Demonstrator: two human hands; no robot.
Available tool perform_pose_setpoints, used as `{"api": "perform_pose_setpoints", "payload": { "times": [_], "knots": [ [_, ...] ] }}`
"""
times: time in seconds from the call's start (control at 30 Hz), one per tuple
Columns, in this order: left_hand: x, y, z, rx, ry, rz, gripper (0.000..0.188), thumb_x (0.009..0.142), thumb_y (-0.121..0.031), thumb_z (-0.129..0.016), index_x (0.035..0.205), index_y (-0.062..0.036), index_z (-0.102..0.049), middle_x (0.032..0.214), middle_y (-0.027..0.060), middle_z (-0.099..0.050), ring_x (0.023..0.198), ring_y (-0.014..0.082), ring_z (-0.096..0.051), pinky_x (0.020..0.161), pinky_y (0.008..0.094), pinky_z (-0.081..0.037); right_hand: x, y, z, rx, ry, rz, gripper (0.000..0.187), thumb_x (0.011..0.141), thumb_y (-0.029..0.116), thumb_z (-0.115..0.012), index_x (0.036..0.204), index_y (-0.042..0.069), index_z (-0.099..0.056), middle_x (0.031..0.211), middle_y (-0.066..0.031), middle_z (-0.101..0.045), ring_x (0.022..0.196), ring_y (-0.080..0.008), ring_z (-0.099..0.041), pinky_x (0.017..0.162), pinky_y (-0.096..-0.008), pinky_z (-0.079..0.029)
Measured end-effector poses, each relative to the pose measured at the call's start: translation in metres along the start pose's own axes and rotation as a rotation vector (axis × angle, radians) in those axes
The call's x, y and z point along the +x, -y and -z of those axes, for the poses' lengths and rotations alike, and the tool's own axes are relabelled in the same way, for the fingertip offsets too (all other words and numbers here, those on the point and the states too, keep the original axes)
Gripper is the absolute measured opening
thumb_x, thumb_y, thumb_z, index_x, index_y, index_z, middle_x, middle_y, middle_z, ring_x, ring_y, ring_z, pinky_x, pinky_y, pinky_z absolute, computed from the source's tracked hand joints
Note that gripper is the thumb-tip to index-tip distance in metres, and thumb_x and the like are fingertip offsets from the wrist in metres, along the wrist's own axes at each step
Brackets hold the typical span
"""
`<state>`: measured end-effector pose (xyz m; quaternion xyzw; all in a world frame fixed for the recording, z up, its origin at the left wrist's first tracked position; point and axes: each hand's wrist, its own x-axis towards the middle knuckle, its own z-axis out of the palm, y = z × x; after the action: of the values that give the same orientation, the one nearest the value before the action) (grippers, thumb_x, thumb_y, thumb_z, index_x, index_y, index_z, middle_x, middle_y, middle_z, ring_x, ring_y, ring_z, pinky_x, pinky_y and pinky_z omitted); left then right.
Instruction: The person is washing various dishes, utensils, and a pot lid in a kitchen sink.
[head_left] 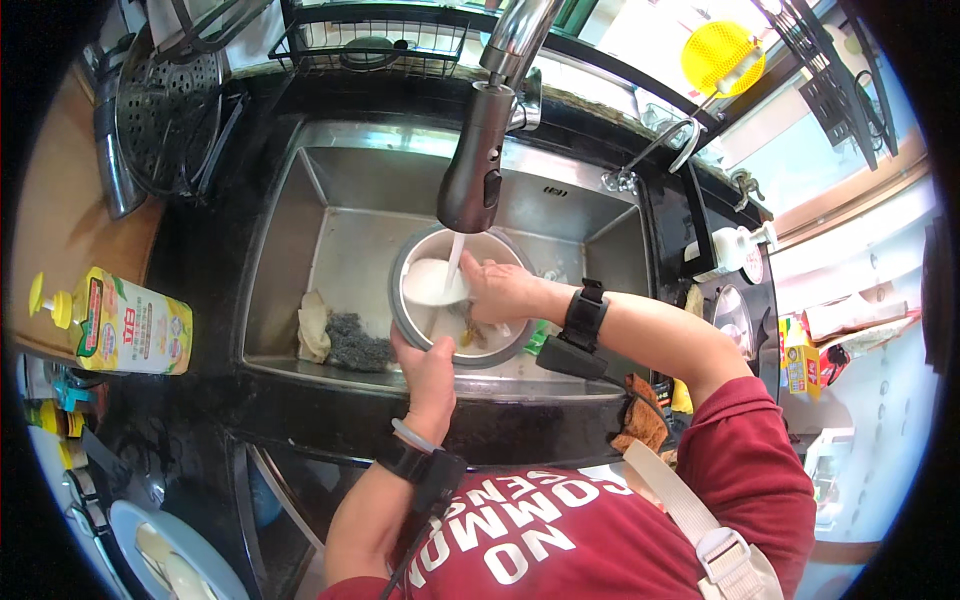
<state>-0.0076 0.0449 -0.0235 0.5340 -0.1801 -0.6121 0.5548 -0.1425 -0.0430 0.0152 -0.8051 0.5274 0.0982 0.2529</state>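
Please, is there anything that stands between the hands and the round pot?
Nothing visible: the left hand holds the round pot at its near-left edge, and the right hand is inside it. The water stream falls beside the right hand.

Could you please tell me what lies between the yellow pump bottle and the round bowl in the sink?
In the head view, from bottle to bowl: black countertop, the sink's left wall, then a beige cloth-like piece and a dark grey scrubber-like clump.
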Motion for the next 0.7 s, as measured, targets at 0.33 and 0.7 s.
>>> {"api": "perform_pose_setpoints", "payload": {
  "times": [0.33,0.7],
  "knots": [
    [0.005,0.007,0.002,0.026,-0.017,0.007,0.056,0.066,0.001,-0.052,0.12,-0.0069,-0.039,0.101,0.0058,-0.05,0.081,0.014,-0.055,0.05,0.0237,-0.046,-0.004,0.002,0.007,-0.3,-0.001,0.05,0.056,0.075,0.016,-0.06,0.12,-0.009,-0.038,0.075,-0.0183,-0.064,0.075,-0.0338,-0.065,0.066,-0.0406,-0.051],
    [0.017,0.003,0.019,-0.288,0.198,0.361,0.05,0.07,0.005,-0.048,0.119,-0.0033,-0.044,0.107,0.0117,-0.054,0.092,0.022,-0.059,0.063,0.0331,-0.053,-0.023,0.005,0.05,0.097,-0.021,0.123,0.049,0.085,0.038,-0.053,0.109,-0.004,-0.055,0.098,-0.0254,-0.061,0.095,-0.0373,-0.059,0.084,-0.0429,-0.046]
  ]
}}
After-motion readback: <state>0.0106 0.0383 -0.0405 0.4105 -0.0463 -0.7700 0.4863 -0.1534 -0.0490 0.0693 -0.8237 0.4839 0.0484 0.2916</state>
